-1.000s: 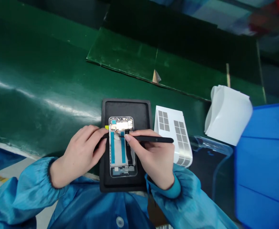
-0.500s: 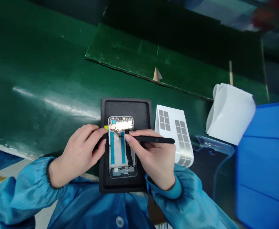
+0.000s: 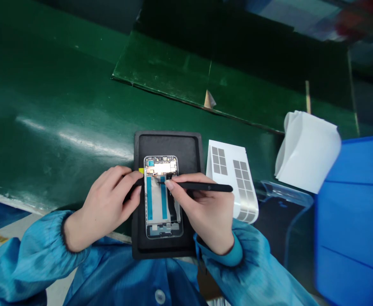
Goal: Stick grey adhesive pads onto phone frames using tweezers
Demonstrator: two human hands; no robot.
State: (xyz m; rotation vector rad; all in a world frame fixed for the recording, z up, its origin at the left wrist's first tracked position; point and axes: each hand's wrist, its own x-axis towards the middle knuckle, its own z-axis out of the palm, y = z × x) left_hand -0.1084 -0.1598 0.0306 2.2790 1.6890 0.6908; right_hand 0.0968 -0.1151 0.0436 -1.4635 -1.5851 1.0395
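An opened smartphone (image 3: 156, 204) lies in a black tray (image 3: 169, 251), its circuit board at the top and two blue strips below. My right hand (image 3: 208, 208) is closed around black tweezers (image 3: 205, 186), held nearly level. Their tip reaches over the phone's pale inner area, just under the board; whether it touches cannot be told. My left hand (image 3: 111, 199) is at the phone's left edge, with thumb and forefinger bent together around something dark I cannot make out. A small yellow piece (image 3: 140, 170) shows beside that forefinger.
Right of the tray lies a curled white sheet (image 3: 229, 144) with grey square stickers. Farther right are folded white sheets (image 3: 307, 148), a clear-edged dark holder (image 3: 277, 216) and a blue bin (image 3: 355, 212). A raised green board (image 3: 167, 68) crosses the green table (image 3: 61, 102) behind.
Almost nothing differs. The whole view has shifted by a few pixels; both hands, the tweezers and the phone keep their places relative to one another.
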